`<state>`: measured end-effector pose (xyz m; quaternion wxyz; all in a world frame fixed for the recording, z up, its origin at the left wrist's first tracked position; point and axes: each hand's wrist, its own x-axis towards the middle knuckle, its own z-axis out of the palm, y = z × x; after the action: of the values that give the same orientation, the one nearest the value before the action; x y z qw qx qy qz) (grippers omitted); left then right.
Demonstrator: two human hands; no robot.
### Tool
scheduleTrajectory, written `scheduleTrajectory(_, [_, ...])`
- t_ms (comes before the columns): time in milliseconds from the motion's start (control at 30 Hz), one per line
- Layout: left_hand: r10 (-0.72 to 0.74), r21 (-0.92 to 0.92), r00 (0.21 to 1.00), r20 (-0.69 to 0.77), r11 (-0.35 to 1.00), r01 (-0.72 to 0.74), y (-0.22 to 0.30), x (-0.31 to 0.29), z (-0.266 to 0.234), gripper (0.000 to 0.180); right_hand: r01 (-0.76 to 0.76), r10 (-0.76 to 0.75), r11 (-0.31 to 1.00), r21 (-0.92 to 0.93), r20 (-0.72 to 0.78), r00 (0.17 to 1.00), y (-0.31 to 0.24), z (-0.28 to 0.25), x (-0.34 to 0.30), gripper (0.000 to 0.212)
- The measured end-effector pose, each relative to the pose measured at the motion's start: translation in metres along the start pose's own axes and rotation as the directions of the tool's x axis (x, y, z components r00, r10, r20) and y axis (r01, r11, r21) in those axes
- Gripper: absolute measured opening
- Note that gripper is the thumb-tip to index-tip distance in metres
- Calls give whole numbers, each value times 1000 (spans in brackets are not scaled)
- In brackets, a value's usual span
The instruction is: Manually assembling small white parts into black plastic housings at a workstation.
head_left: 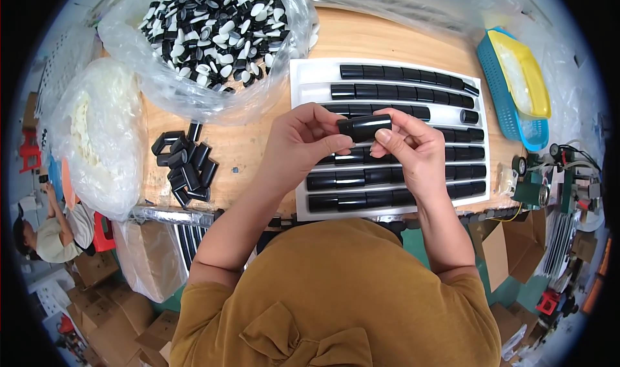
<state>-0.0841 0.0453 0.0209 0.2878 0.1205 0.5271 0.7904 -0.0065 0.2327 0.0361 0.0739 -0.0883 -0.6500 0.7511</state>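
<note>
Over a wood-grained counter (387, 37), with cardboard boxes (116, 322) at lower left, clamps left fingers (331, 145) and right fingers (399, 145) on a glossy, rounded black piece (365, 127) mid-frame.

The 1 view comes from the left one of 2 fisheye cameras worn side by side on the person's head. It looks from above the near side of the white tray (313, 76) and faces steeply down, upright and unmirrored, with the tray right of the view's middle. The lens is close enough that the person's fingers (330, 145) over the tray show large; the brown shirt (368, 283) fills the space on the tray's near side. The wide field takes in the bench (236, 141) left of the tray and beyond it, plus cardboard boxes (113, 325), small and bent, well to the tray's near left.
</note>
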Motion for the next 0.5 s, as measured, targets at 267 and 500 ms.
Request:
scheduleTrajectory(267, [-9,58,1000,30,998,8,6,-2,2,20,-14,14,1000,3,-1,1000,1,1,-3,28])
scheduleTrajectory(500, [59,157,998,21,986,-62,9,-7,6,21,2,0,1000,-20,60,998,-1,-2,-1,28])
